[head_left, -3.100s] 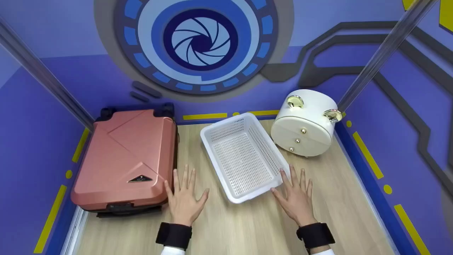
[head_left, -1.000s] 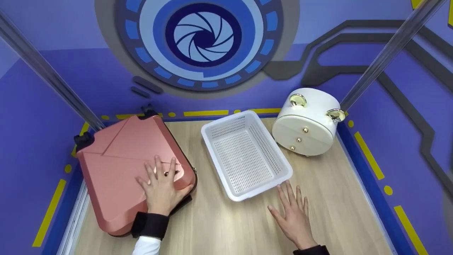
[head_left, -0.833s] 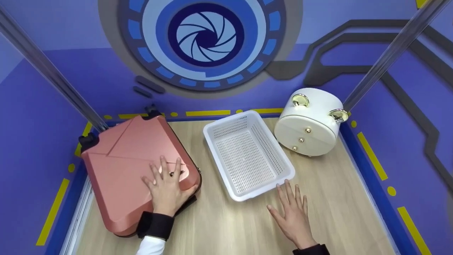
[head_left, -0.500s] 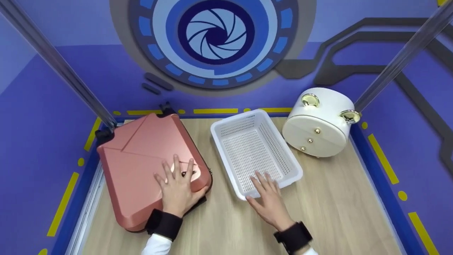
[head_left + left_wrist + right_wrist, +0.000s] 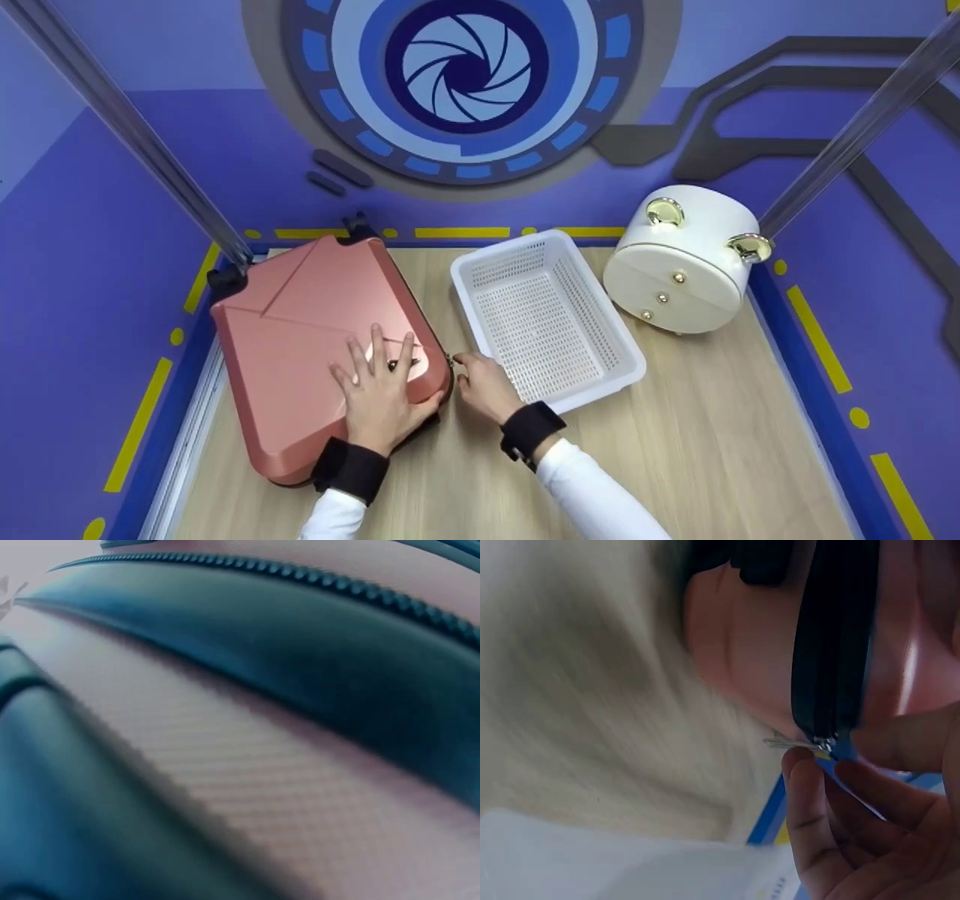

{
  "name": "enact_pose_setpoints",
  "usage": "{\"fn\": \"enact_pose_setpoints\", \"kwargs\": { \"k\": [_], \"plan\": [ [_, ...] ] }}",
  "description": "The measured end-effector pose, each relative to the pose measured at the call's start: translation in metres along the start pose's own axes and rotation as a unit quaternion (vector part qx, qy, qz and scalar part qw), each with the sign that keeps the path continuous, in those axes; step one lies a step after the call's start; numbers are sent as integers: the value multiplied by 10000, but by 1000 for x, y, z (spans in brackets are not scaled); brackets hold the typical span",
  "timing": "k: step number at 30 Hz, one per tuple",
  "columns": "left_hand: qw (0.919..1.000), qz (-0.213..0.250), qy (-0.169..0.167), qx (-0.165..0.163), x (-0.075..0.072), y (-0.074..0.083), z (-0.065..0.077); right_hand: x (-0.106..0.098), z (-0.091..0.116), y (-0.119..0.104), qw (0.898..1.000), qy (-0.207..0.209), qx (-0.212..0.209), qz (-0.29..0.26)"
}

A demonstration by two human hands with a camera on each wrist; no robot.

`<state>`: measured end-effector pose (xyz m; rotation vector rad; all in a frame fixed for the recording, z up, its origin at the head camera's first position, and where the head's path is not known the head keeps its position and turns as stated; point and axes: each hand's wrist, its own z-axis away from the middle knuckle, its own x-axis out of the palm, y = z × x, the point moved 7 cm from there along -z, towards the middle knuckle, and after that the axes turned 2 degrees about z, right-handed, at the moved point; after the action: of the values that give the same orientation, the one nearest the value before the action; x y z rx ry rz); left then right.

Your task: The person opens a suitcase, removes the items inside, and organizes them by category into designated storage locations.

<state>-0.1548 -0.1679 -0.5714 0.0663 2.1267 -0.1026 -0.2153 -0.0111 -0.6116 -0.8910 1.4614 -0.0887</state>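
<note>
A pink hard-shell suitcase (image 5: 311, 337) lies flat and angled at the left, wheels toward the back wall. My left hand (image 5: 381, 401) rests spread on its near right corner, over the small logo. The left wrist view shows the suitcase's side close up, with a dark zipper (image 5: 300, 574). My right hand (image 5: 487, 388) is bent at the suitcase's right edge, beside the zipper end. In the right wrist view, a metal zipper pull (image 5: 789, 742) sticks out by the thumb and forefinger tips; I cannot tell whether they pinch it.
Right of the suitcase stands a white perforated plastic basket (image 5: 636, 367), its left rim close by my right hand. Farther right is a white rounded case (image 5: 675, 292) with gold knobs and ring-like feet. Blue patterned walls (image 5: 862, 247) enclose the wood-look surface (image 5: 697, 442).
The suitcase has turned from straight to angled, and my left hand has moved onto it. My right hand has travelled left, across the basket's front, to the suitcase's zipper, its fingers now curled.
</note>
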Motion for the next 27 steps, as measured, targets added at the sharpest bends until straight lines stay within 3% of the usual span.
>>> {"fn": "enact_pose_setpoints", "kwargs": {
  "k": [10,20,27],
  "plan": [
    [9998,-165,2,-73,1,1,1,17,-19,7,9979,136,444,-461],
    [9997,-170,-46,-142,2,-2,2,23,-13,8,9984,395,405,61],
    [9997,-115,-159,-166,3,1,1,25,-6,11,9966,321,739,192]
  ]
}}
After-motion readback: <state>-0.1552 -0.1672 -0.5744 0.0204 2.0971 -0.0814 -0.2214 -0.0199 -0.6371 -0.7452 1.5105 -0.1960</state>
